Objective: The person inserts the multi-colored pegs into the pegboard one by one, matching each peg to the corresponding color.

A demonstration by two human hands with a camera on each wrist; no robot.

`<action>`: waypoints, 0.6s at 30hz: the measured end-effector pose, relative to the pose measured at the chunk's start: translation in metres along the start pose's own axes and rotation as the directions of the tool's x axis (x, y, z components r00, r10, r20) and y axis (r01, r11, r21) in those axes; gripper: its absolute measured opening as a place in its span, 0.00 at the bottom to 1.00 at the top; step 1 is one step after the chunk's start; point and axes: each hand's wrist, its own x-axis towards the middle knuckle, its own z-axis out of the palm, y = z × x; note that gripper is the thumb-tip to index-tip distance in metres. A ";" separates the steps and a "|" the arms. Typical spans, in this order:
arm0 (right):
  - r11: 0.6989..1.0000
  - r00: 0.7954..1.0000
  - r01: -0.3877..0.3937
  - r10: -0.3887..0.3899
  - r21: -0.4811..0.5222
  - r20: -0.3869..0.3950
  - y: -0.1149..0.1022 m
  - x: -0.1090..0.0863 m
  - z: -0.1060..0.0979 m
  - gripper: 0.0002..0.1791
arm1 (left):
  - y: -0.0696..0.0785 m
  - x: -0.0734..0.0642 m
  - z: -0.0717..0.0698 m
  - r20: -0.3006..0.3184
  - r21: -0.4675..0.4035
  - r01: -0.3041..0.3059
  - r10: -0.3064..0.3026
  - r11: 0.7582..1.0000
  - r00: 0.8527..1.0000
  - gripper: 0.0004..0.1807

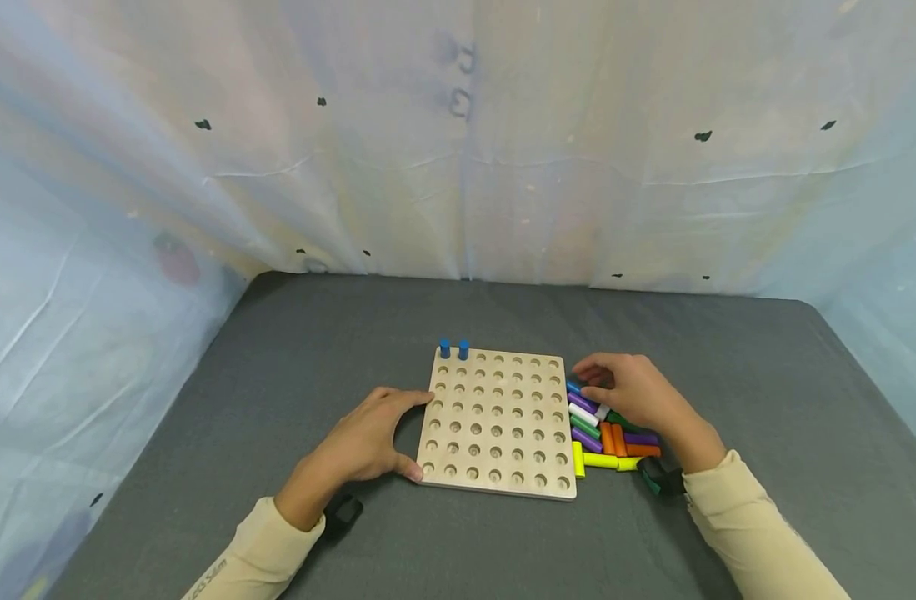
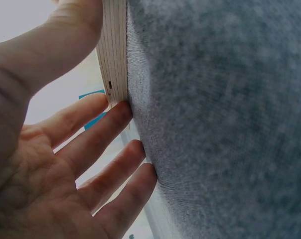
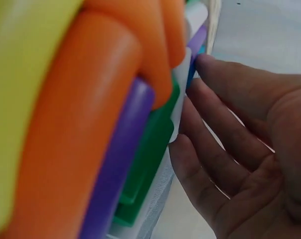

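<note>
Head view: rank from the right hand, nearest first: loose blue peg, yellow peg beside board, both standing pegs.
1. Loose blue peg, by right hand.
2. Yellow peg, right of board.
3. Right standing peg, far edge.
4. Left standing peg, far corner.

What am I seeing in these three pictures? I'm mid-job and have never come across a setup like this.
There is no machine here, only a person's two bare hands. The wide picture is taken from the head, looking forward and down; the two close-ups are taken from the left and right wrists. On the dark grey table lies a wooden board with rows of round holes. Two blue pegs stand at the left end of its far row, and loose coloured pegs lie along its right side. The left hand rests against the board's left edge. The right hand is at a loose blue peg; I cannot tell whether it grips it.
</note>
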 end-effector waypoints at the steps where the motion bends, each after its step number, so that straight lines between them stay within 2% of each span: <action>1: 1.000 1.000 0.010 -0.010 -0.006 0.002 0.001 0.001 0.000 0.14 | 0.000 0.000 0.000 -0.001 0.001 -0.001 0.001 1.000 1.000 0.57; 13: 0.997 0.999 0.041 -0.039 -0.062 0.020 -0.002 0.003 -0.002 0.13 | 0.001 0.002 0.001 -0.005 0.009 0.013 -0.013 1.000 1.000 0.58; 18: 0.994 0.998 0.029 -0.024 -0.103 0.051 -0.006 0.004 -0.005 0.14 | 0.001 0.002 0.001 -0.001 0.010 0.013 -0.013 1.000 1.000 0.57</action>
